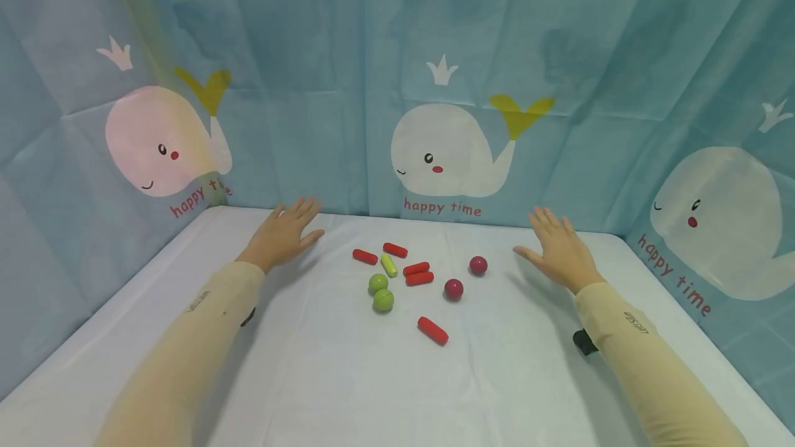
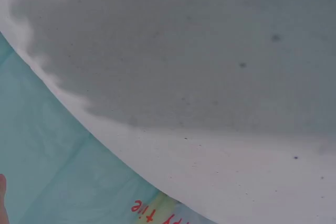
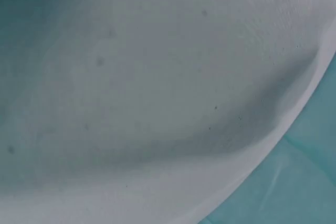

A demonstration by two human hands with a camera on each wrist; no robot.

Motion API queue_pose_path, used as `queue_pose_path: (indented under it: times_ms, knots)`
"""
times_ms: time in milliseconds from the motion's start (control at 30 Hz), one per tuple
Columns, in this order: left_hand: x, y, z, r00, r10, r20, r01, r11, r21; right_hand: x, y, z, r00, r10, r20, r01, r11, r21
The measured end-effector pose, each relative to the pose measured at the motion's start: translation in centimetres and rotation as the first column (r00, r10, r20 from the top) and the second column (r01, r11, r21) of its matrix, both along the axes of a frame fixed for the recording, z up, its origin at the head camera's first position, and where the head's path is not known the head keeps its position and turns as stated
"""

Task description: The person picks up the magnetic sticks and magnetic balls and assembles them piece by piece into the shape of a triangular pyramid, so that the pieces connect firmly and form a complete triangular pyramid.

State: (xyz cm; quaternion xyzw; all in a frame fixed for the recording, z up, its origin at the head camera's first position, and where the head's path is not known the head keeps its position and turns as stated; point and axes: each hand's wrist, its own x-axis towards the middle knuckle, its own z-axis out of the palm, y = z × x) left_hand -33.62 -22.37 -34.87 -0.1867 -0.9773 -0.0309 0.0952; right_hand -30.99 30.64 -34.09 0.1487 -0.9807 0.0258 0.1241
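In the head view my left hand [image 1: 281,233] is held over the white table, fingers straight and spread, with nothing in it. Opposite it, my right hand [image 1: 560,250] is also spread and holds nothing. Between the hands lie two green balls [image 1: 383,300], two dark red balls [image 1: 453,289], a short yellow-green stick [image 1: 388,265] and several red sausage-shaped sticks [image 1: 433,330]. Two of the red sticks lie side by side in the middle. The dark red ball farther right [image 1: 478,265] is nearest my right hand. Both wrist views show mostly shadowed tablecloth.
A white cloth [image 1: 348,385] covers the table. Blue curtains [image 1: 298,88] printed with whales hang behind it and along both sides, close to its edges. A small black object [image 1: 584,342] shows beside the right sleeve.
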Motion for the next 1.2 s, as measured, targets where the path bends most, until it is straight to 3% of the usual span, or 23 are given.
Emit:
queue_pose_path:
  times_ms: [600,1200]
  knots:
    - [1.0,0.5,-1.2,0.994,-0.091,-0.059,0.087,0.994,-0.063,0.8,-2.0,-0.4,0.993,0.122,0.0,-0.122,0.992,0.012]
    - [2.4,2.0,-1.3,0.986,-0.165,-0.033,0.162,0.984,-0.078,1.4,-3.6,-0.9,0.98,0.197,0.016,-0.197,0.98,0.019]
